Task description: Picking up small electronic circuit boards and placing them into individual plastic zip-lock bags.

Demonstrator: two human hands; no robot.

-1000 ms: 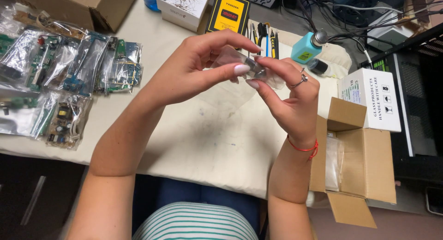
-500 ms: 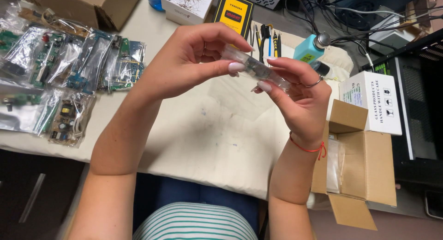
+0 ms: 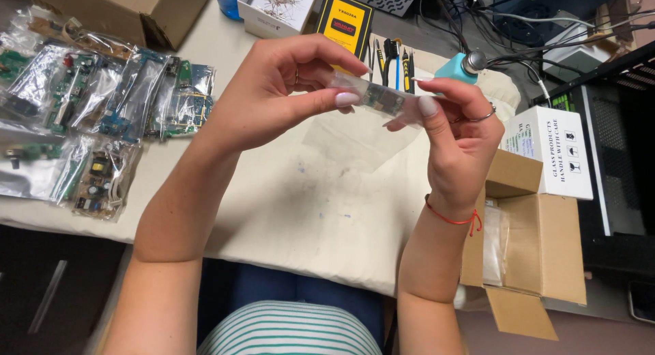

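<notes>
You pinched the small bagged circuit board [image 3: 382, 99] w/ both hands above the table [image 3: 300, 212]: left hand [image 3: 273, 96] thumb & fingers one end, right hand [image 3: 457, 137] the other. Grip by edges, don't flex it.

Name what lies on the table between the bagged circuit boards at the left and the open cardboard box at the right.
In the head view, only bare cream table top lies between the bagged circuit boards and the open cardboard box; the forearms cross above it.
</notes>
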